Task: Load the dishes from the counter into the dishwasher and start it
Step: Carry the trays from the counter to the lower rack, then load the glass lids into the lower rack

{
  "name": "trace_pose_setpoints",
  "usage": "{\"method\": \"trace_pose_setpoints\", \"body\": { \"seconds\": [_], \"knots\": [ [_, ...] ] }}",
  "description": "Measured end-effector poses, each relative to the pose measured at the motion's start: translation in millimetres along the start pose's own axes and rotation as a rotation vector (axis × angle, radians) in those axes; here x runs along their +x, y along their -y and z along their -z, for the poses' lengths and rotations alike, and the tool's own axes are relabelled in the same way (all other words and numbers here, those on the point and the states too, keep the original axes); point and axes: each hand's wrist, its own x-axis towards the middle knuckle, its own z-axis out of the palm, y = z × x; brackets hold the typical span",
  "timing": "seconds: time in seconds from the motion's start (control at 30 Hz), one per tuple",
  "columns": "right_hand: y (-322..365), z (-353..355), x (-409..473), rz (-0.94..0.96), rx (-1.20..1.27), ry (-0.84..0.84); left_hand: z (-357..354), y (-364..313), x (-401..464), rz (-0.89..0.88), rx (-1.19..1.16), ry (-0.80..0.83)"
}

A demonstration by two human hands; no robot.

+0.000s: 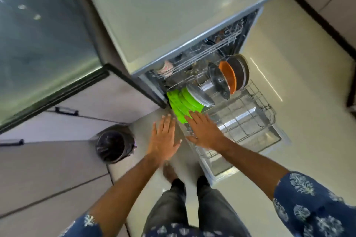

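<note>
Neither grip holds anything: the right hand (205,132) lies spread with straight fingers, its fingertips (189,116) at the near edge of the green plates (182,105), whether touching or just above them cannot be told, and the left hand (163,139) hovers flat and spread just beside it, over the floor and clear of the lower rack (256,113).

Taking the lower rack as the landmark: it is pulled out over the open dishwasher door (217,171). The green plates stand on edge in a tight row at the rack's end nearest the machine's left wall. Behind them leans a steel plate (200,93), and further along stand a dark lid (217,81), an orange bowl (228,76) and a dark pan (238,72). The near half of the rack holds no dishes. Above the rack the upper rack (210,48) is partly out, with a patterned cup (165,67) at its left end. A lined waste bin (114,143) stands well apart from the rack, by the cabinets.

The green plates look like plastic or melamine: probably light, stiff, not brittle, yet slick if wet and apt to tip like dominoes between the tines. They are best steadied by the rims, pinched at the top edge. The loaded rack itself will likely feel heavy and rattle; it is best pushed evenly by its front wire rim, with both hands, so that the steel plate and lid do not topple.

The surface above the dishwasher shows no dishes in this view, so by my judgement the loading is nearly done.
</note>
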Motion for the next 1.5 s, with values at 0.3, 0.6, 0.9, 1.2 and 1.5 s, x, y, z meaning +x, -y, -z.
{"method": "trace_pose_setpoints", "body": {
  "seconds": [0.3, 0.6, 0.9, 1.2, 1.5],
  "knots": [
    [188, 56, -10, 0.431, -0.282, -0.049, 14, 93, -205, 0.372, -0.093, -0.204],
    [429, 13, -39, 0.794, -0.377, -0.025, -55, 190, -445, 0.809, -0.236, -0.375],
    [631, -48, -81, 1.039, -0.296, 0.030, -118, 241, -633, 1.124, -0.378, -0.558],
    [746, -88, -57, 0.826, 0.046, 0.260, -139, 298, -693, 1.234, -0.474, -0.634],
    [817, -123, 26, 0.092, 0.861, 0.550, -134, 373, -684, 1.265, -0.570, -0.651]
  ]
}}
